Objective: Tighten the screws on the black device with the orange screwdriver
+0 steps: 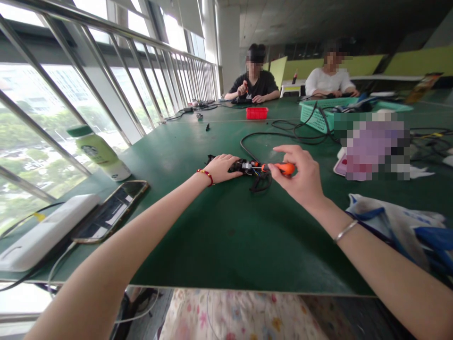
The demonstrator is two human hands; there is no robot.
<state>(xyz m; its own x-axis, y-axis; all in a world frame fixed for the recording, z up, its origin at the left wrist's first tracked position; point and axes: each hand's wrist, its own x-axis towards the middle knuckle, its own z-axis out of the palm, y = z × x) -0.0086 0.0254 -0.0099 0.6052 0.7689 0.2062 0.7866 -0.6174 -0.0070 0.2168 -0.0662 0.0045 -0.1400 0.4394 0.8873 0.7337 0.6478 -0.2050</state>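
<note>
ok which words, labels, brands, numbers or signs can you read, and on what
Nothing reads clearly.
Green bottle: pale lettering, too blurred to quote.
Plastic bag: blue marks, too blurred.
Phone at left: screen too blurred.
Orange screwdriver: no readable marking.

Office-like wkshop, green worktable (pixel 198 250), 2 ppl (pixel 266 84) seated opp., lime partitions (pixel 366 65) in bkgd

Bright windows (pixel 173 29) stand left — behind metal railing (pixel 106 27).
</note>
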